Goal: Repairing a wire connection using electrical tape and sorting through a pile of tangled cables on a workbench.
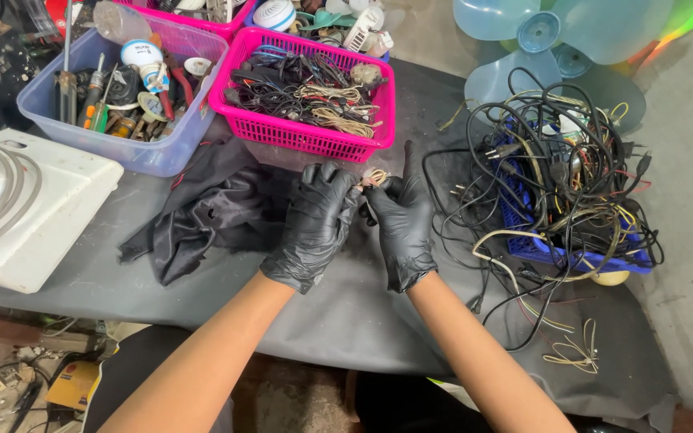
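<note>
A small bundle of pale wires [374, 177] is pinched between the fingers of left hand [314, 224] and right hand [403, 228], above the desk [346, 313], before the pink basket [306, 132].

We see a pink basket [306, 132] of wires beside a clear bin [150, 152] of tools, a black cloth [202, 212], a white casing [42, 216], a cable tangle [555, 184] over a blue basket [571, 255], and a fan blade [543, 36] on the table [346, 313].
</note>
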